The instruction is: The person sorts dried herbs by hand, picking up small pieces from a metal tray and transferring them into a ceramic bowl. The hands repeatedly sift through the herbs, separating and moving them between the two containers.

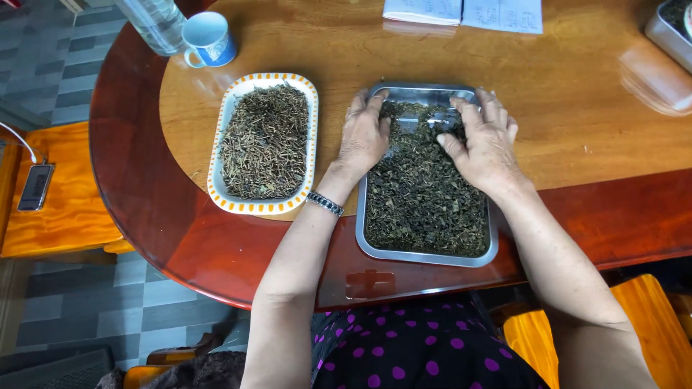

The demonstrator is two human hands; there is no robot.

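both my hands are down in the metal tray (425, 256) that sits on the desk (577, 108) right in front of me. the tray is filled with dark dried leaves (425, 202), heaped thickest toward my side, with a little bare metal showing at the far end. my left hand (364, 133) lies flat on the leaves at the tray's far left corner, fingers spread loosely and gripping nothing. my right hand (483, 140) rests on the leaves at the far right, fingers wide and slightly curled, palm down, also holding nothing. a beaded bracelet (325, 204) circles my left wrist.

just beside the tray on the left lies a white dish with an orange patterned rim (216, 194), full of thin brown dried stalks (265, 140). beyond it stand a blue and white cup (209, 39) and a clear bottle (153, 23). folded papers (461, 11) lie at the far edge. a phone (34, 186) rests on a wooden chair at the left.
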